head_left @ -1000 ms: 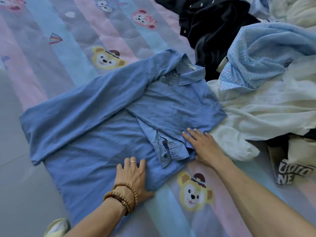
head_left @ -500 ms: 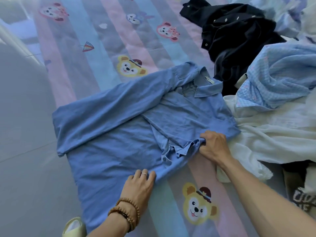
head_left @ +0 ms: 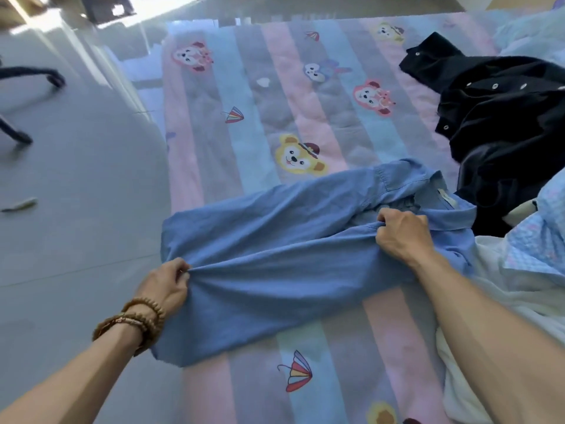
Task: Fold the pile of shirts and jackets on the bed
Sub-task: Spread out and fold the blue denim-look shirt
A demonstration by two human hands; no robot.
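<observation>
The soft blue denim button-up shirt (head_left: 275,255) lay across the near-left part of the striped cartoon-print bed quilt (head_left: 253,96). The left hand (head_left: 166,284) pinched its near-left edge; the right hand (head_left: 400,234) clenched a bunch of cloth just below the collar. To my eye, the fold wanted both grips lifted evenly, keeping the edge taut and straight. A small neck label (head_left: 444,197) showed, too small to read.

I see a glossy grey tiled floor (head_left: 70,209) left, sunlight glaring on it, and dark chair legs (head_left: 18,136) beyond.
</observation>
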